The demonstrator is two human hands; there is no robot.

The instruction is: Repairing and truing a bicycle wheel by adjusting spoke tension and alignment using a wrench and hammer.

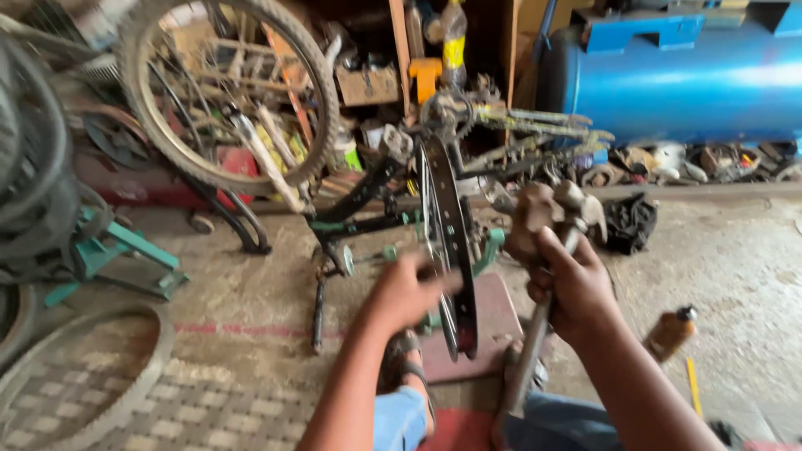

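While right hand [576, 288] clenches hammer [551, 250] mid-handle | left hand [405, 292], blurred, touches wheel [447, 242] centre frame, grip unclear | hammer judged head-heavy, rigid.

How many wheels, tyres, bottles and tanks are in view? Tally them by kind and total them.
Bicycle wheels: 2, the spoked wheel at the back and the edge-on wheel that the left hand touches.
Loose tyres: 1, the grey tyre on the floor.
Bottles: 1, the brown bottle.
Blue tanks: 1, the blue tank.
Total: 5

Glossy blue metal tank [693, 79], rough concrete floor [735, 267], matt rubber tyre [447, 242]
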